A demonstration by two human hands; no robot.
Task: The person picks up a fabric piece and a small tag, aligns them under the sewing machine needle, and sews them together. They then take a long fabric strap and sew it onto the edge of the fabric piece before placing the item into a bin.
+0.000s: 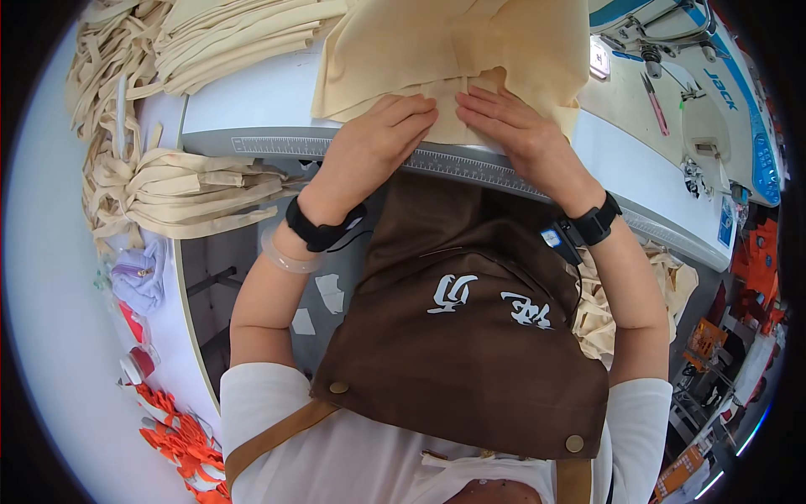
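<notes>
Brown apron (470,361) is nearest, before the ruler-marked table edge (281,146). Left hand (388,126) and right hand (514,126), fingers loosely extended, rest on cream cloth (504,38) overlying that edge; white tabletop (243,113) shows leftward, sewing machine (739,92) far right.

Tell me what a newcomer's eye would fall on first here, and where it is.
Probably the brown apron with white lettering, large in the lower middle. Just above it, the left hand and right hand are on cream fabric, near a ruler-marked table edge. At upper right, the blue-and-white machine marked JACK also stands out.
</notes>
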